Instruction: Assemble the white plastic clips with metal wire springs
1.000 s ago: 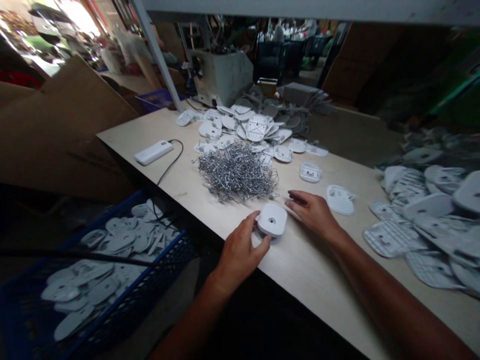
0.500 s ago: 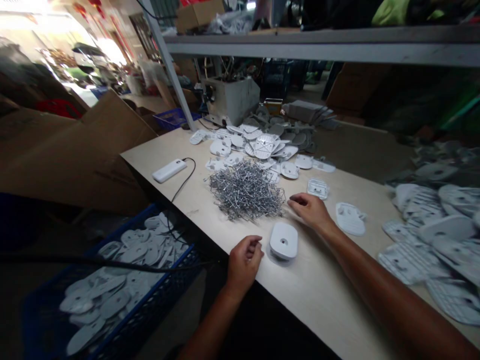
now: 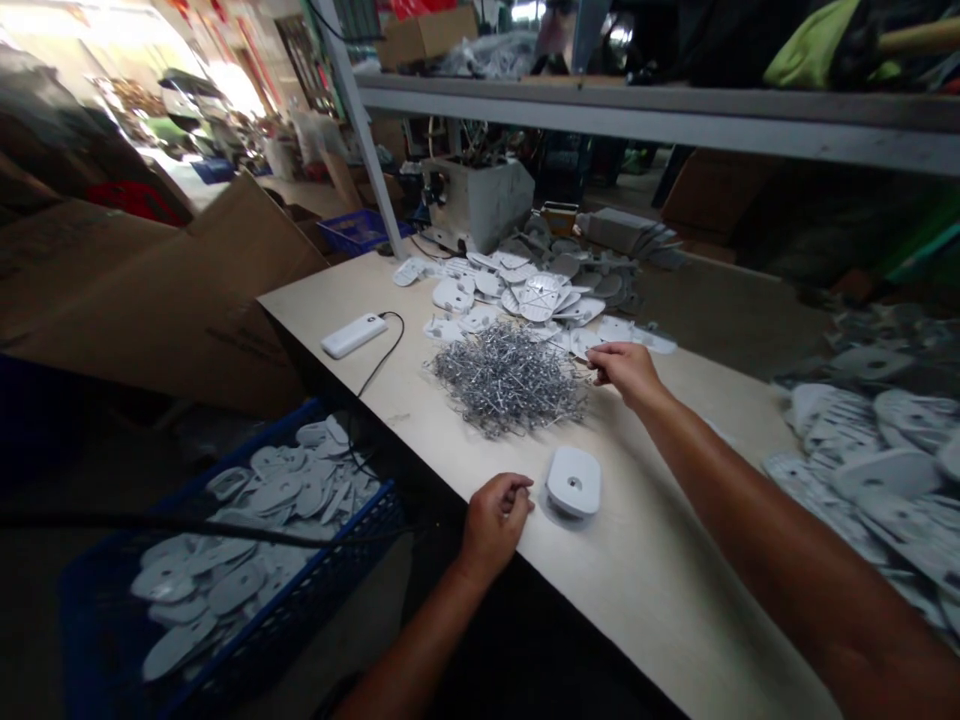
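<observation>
At the right edge of the pins (image 3: 514, 380), jumbled at all angles, my right hand (image 3: 627, 370) is the nearer; whether it grips one, I cannot tell. My left hand (image 3: 495, 520), half-curled, released, rests just left of the block (image 3: 574, 480).

Housing (image 3: 571, 474): plain white, dark central hole; reference for all clock positions. Wire pins (image 3: 510, 382), 11 o'clock: metallic silver-grey. Ribbed part (image 3: 541, 297), 12 o'clock: white, patterned with crossing raised lines. Oblong device (image 3: 354, 335), 10 o'clock: plain white; its cord (image 3: 403, 325), black. Crate (image 3: 341, 555), 9 o'clock: blue, lattice-patterned wall. Part pile (image 3: 896, 470), 3 o'clock: greyish white, some faces rib-striped. Tabletop (image 3: 637, 570): pale beige. Carton (image 3: 244, 265), 10 o'clock: brown. Cloth (image 3: 814, 45), 1 o'clock: yellow-green.
</observation>
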Demonstrator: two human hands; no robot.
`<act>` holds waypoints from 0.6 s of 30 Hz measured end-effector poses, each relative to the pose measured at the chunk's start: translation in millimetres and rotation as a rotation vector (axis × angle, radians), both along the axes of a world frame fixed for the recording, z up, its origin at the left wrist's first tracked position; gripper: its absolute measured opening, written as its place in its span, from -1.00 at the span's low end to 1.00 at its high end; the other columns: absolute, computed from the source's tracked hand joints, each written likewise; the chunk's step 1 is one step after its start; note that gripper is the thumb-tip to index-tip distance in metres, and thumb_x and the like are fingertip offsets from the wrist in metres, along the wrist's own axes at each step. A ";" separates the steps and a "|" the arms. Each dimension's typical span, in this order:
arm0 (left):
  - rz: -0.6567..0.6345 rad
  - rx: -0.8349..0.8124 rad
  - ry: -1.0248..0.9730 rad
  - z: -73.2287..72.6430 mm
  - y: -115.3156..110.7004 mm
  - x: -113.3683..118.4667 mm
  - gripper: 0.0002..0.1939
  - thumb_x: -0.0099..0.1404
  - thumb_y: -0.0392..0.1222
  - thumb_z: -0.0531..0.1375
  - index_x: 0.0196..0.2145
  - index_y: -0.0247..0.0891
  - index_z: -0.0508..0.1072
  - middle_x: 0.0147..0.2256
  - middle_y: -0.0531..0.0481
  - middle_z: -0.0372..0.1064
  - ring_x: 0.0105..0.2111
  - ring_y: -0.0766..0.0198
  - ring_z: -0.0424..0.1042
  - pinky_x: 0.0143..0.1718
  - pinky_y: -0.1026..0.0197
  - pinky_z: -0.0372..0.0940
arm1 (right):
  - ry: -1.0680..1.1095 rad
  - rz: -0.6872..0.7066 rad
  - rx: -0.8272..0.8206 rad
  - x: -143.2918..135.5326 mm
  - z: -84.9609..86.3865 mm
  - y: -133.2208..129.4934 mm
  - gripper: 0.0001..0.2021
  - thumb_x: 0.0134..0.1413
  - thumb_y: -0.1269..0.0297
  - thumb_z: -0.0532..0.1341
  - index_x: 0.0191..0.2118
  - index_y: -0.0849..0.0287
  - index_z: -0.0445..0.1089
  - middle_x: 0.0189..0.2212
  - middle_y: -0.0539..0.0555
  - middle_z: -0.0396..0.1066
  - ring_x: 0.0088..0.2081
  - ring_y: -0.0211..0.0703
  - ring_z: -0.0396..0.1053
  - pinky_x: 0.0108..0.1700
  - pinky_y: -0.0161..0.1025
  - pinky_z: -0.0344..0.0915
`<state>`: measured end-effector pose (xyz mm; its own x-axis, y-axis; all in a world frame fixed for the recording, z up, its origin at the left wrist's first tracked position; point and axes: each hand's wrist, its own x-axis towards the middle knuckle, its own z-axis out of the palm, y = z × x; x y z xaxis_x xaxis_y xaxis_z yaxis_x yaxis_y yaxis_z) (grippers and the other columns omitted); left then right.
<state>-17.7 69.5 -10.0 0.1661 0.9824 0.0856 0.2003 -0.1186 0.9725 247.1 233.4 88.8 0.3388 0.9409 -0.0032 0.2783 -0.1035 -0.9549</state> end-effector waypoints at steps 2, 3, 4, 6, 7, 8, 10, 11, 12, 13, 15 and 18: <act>-0.004 0.012 -0.005 0.4 -0.2 -0.3 -0.80 0.41 -0.22 0.18 -0.13 -0.28 0.61 -0.29 -0.08 0.63 -0.34 0.22 0.67 -0.31 0.27 0.50 | 0.058 -0.018 -0.026 -5.2 2.7 0.8 -0.88 0.12 0.49 0.38 -0.41 0.23 0.50 -0.59 0.00 0.43 -0.67 -0.29 0.27 -0.65 -0.38 0.31; -0.008 0.018 -0.008 0.3 -0.3 -0.4 -0.80 0.41 -0.23 0.18 -0.13 -0.28 0.61 -0.28 -0.08 0.63 -0.34 0.23 0.67 -0.30 0.27 0.51 | 0.086 -0.029 -0.035 -7.5 3.9 0.2 -0.88 0.12 0.50 0.38 -0.41 0.23 0.50 -0.60 -0.01 0.42 -0.68 -0.30 0.27 -0.67 -0.39 0.30; -0.010 0.025 -0.011 -0.1 -0.5 -0.4 -0.80 0.42 -0.23 0.18 -0.13 -0.28 0.61 -0.27 -0.08 0.63 -0.34 0.23 0.67 -0.30 0.27 0.51 | 0.115 -0.045 -0.040 -9.0 5.2 -0.7 -0.88 0.11 0.51 0.38 -0.41 0.23 0.49 -0.59 -0.01 0.42 -0.67 -0.31 0.27 -0.67 -0.41 0.31; -0.012 0.042 -0.014 -1.5 -0.9 0.1 -0.80 0.42 -0.24 0.17 -0.14 -0.27 0.60 -0.26 -0.09 0.62 -0.33 0.24 0.67 -0.30 0.28 0.51 | 0.181 -0.084 -0.054 -10.0 7.9 -2.6 -0.87 0.11 0.52 0.38 -0.39 0.22 0.46 -0.58 -0.02 0.42 -0.66 -0.34 0.26 -0.64 -0.42 0.35; -0.009 0.051 -0.013 -2.6 -1.2 0.4 -0.80 0.42 -0.25 0.17 -0.13 -0.27 0.60 -0.25 -0.08 0.62 -0.33 0.25 0.67 -0.30 0.28 0.51 | 0.215 -0.096 -0.072 -9.7 9.0 -3.5 -0.86 0.10 0.52 0.38 -0.40 0.22 0.44 -0.57 -0.02 0.41 -0.66 -0.34 0.25 -0.62 -0.41 0.38; -0.005 0.059 -0.013 -3.8 -1.5 0.8 -0.80 0.42 -0.26 0.17 -0.12 -0.27 0.60 -0.26 -0.08 0.62 -0.34 0.26 0.67 -0.30 0.28 0.52 | 0.247 -0.102 -0.096 -9.0 9.9 -4.3 -0.84 0.09 0.52 0.39 -0.40 0.21 0.43 -0.58 -0.02 0.40 -0.66 -0.33 0.25 -0.62 -0.39 0.39; -0.002 0.065 -0.021 -6.2 -2.1 1.5 -0.79 0.43 -0.26 0.17 -0.08 -0.26 0.59 -0.27 -0.05 0.60 -0.33 0.27 0.67 -0.30 0.29 0.52 | 0.299 -0.117 -0.147 -7.2 10.7 -5.4 -0.82 0.07 0.53 0.39 -0.41 0.20 0.41 -0.61 -0.04 0.35 -0.67 -0.32 0.23 -0.64 -0.38 0.37; -0.004 0.067 -0.029 -7.4 -2.3 1.7 -0.78 0.44 -0.25 0.17 -0.05 -0.26 0.58 -0.28 -0.05 0.59 -0.33 0.27 0.67 -0.29 0.29 0.52 | 0.321 -0.134 -0.164 -6.2 10.9 -5.6 -0.82 0.07 0.54 0.39 -0.41 0.20 0.40 -0.62 -0.06 0.32 -0.68 -0.33 0.20 -0.65 -0.40 0.35; -0.006 0.070 -0.038 -8.4 -2.6 1.8 -0.78 0.44 -0.25 0.17 -0.04 -0.26 0.57 -0.28 -0.04 0.58 -0.33 0.27 0.67 -0.28 0.29 0.52 | 0.341 -0.156 -0.174 -5.4 11.0 -5.5 -0.82 0.08 0.54 0.38 -0.40 0.20 0.40 -0.64 -0.08 0.29 -0.69 -0.35 0.17 -0.65 -0.41 0.33; -0.010 0.075 -0.043 -9.3 -2.8 1.9 -0.77 0.45 -0.25 0.16 -0.03 -0.26 0.57 -0.27 -0.04 0.58 -0.32 0.27 0.67 -0.28 0.29 0.53 | 0.361 -0.180 -0.183 -4.7 10.9 -5.1 -0.83 0.09 0.55 0.36 -0.40 0.20 0.39 -0.65 -0.10 0.27 -0.70 -0.37 0.14 -0.65 -0.43 0.31; -0.012 0.088 -0.044 -10.5 -3.1 1.8 -0.78 0.45 -0.26 0.16 -0.06 -0.26 0.58 -0.24 -0.06 0.59 -0.32 0.28 0.67 -0.27 0.29 0.53 | 0.397 -0.210 -0.206 -4.0 10.7 -3.7 -0.83 0.10 0.57 0.32 -0.40 0.19 0.38 -0.65 -0.10 0.26 -0.70 -0.37 0.12 -0.66 -0.43 0.29; -0.013 0.105 -0.041 -11.1 -3.2 1.5 -0.80 0.45 -0.27 0.16 -0.10 -0.26 0.59 -0.22 -0.08 0.59 -0.32 0.28 0.67 -0.27 0.29 0.54 | 0.444 -0.233 -0.229 -4.3 10.9 -0.9 -0.84 0.12 0.58 0.28 -0.39 0.20 0.38 -0.66 -0.11 0.22 -0.70 -0.38 0.09 -0.66 -0.45 0.26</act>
<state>-16.2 66.2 -21.1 0.1731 0.9654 0.1951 0.1583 -0.2228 0.9619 242.8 232.5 99.7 0.4574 0.7995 -0.3893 -0.2009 -0.3336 -0.9211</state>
